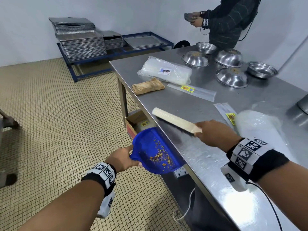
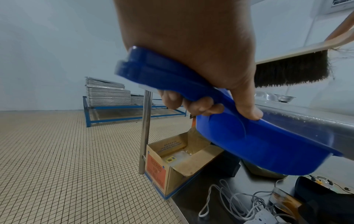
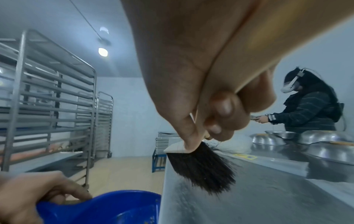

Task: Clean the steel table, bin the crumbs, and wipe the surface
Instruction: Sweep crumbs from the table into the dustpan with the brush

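From the head view, my left hand (image 1: 122, 160) grips the blue dustpan (image 1: 155, 151) by its handle, its lip tucked just under the tabletop (image 1: 208, 157) edge, with crumbs (image 1: 160, 156) already lying inside. My right hand (image 1: 215, 133) is wrapped around the hand brush (image 1: 175, 120), above the dustpan.

Left wrist: fingers (image 2: 199, 104) curl under the handle; a cardboard box (image 2: 178, 163) sits below the dustpan.

Right wrist: the bristles (image 3: 203, 168) touch the steel beside the edge. I judge sweeping is underway; binning comes next, keeping the pan level.
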